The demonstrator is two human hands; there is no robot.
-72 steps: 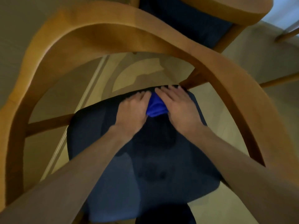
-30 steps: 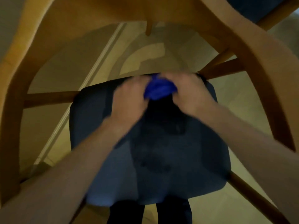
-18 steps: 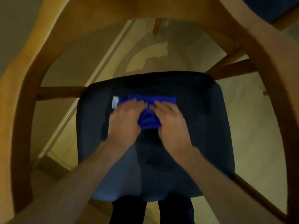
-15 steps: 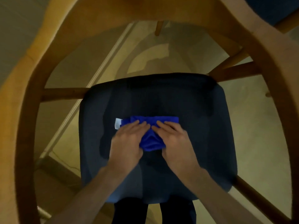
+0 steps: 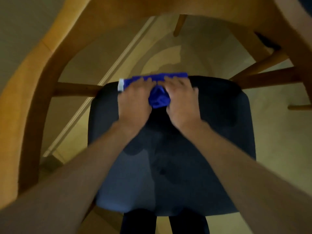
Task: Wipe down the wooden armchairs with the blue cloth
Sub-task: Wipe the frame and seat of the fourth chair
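I look straight down through the curved wooden arm frame [image 5: 30, 92] of an armchair onto its dark blue seat cushion [image 5: 211, 149]. The blue cloth [image 5: 159, 97], with a white tag at its left end, lies across the far edge of the cushion. My left hand [image 5: 135, 100] and my right hand [image 5: 183, 102] press flat on it side by side. A bunched fold of the cloth shows between them, and most of the rest is hidden under my palms.
Wooden side rails [image 5: 76, 89] run out from under the cushion on both sides. Another chair's legs [image 5: 263, 63] stand at the right. Pale floor [image 5: 278, 141] surrounds the seat, with a baseboard line [image 5: 108, 76] running diagonally at the left. My dark trouser legs [image 5: 138, 222] show below the cushion.
Both hands have slid the cloth forward from the middle of the cushion to its far edge, after pulling it back from there a moment earlier.
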